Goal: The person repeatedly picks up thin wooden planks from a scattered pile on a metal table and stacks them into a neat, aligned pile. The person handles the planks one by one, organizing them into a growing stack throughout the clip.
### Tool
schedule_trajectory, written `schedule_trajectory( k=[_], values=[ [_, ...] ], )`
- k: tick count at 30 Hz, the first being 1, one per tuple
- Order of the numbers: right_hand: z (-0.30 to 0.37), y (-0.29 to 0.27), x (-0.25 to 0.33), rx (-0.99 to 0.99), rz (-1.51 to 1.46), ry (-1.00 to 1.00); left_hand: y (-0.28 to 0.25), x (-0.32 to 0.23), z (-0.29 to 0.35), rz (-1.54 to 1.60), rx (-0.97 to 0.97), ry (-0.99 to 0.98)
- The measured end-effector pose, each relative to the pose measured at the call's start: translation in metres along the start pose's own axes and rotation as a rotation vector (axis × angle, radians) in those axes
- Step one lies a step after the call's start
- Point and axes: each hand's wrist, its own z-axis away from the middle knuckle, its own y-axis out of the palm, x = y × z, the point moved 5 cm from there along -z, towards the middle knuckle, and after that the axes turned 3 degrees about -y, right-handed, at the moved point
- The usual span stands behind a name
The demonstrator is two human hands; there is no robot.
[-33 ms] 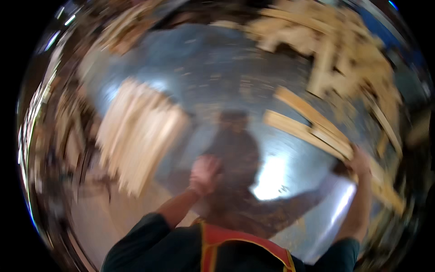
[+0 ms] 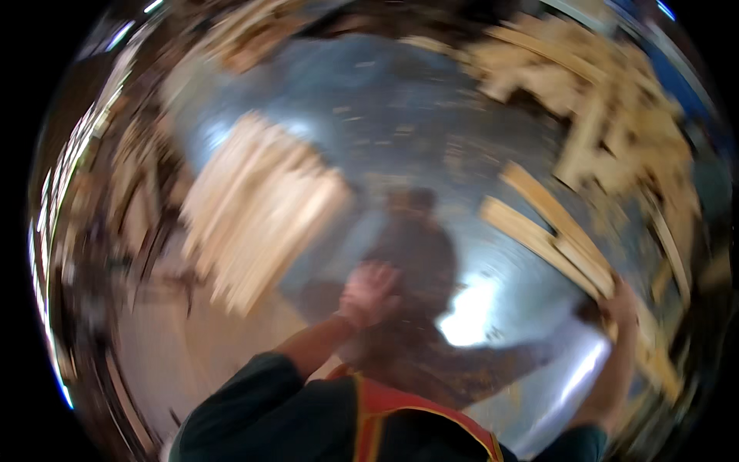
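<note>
My left hand (image 2: 371, 294) is over the shiny metal tabletop (image 2: 369, 154) in front of me, fingers stretched out and holding nothing; blur hides whether it touches the surface. On the right, my right hand (image 2: 620, 302) is closed round the near ends of a few wooden strips (image 2: 543, 237), which fan apart toward their far ends. Its fingertips are partly hidden by the wood. To the left of my left hand lies a bundle of pale wooden strips (image 2: 265, 208), side by side.
A loose heap of wood pieces (image 2: 608, 108) covers the far right of the tabletop. More strips (image 2: 250, 31) lie at the far left. Beside the table on the left stands stacked wood (image 2: 138, 177). A brown board (image 2: 185, 339) is at the near left.
The whole view has shifted slightly, so the wood and both hands appear farther right. My right hand keeps its hold on the strips; the left stays stretched out.
</note>
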Motion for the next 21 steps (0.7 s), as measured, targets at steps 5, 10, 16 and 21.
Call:
schedule_trajectory(
  k=[5,10,16,21],
  values=[
    [0.018,0.073,0.025,0.344,-0.22,0.067,0.004,0.002,-0.002,0.023,-0.082,0.049],
    [0.074,0.074,0.173,0.03,0.185,-0.131,-0.008,0.017,0.002,0.225,0.038,0.036],
    [0.126,-0.012,0.4,-0.313,0.266,-0.598,-0.144,0.018,0.04,0.655,0.445,0.084],
    [0.156,-0.078,0.507,-0.548,0.011,-0.775,-0.176,0.135,0.085,0.813,0.302,-0.087]
  ],
)
